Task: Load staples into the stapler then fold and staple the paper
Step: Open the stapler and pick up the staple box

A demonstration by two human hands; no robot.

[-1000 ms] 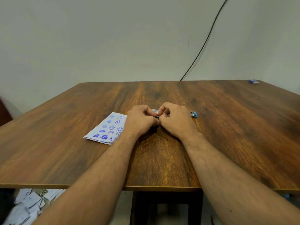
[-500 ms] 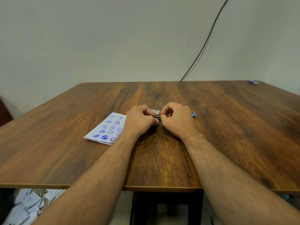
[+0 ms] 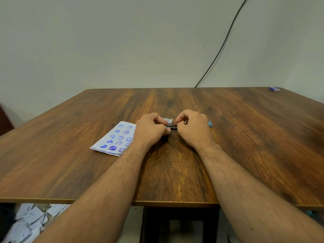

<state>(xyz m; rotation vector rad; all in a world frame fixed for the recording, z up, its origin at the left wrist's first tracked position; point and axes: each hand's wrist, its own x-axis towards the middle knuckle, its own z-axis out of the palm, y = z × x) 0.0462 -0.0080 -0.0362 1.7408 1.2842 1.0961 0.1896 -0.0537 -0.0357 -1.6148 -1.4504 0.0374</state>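
You get soft, even, fairly dim light with a greenish-grey cast on the wall (image 3: 122, 41). The table (image 3: 245, 137) shows only a mild sheen along its grain, no hard glare. Shadows are faint: small dark patches sit under your hands (image 3: 150, 130) at the centre of the frame. Wide-angle distortion bows the table's edges toward the frame's sides. The lower left corner falls dark, and detail around your fingertips is slightly smeared.
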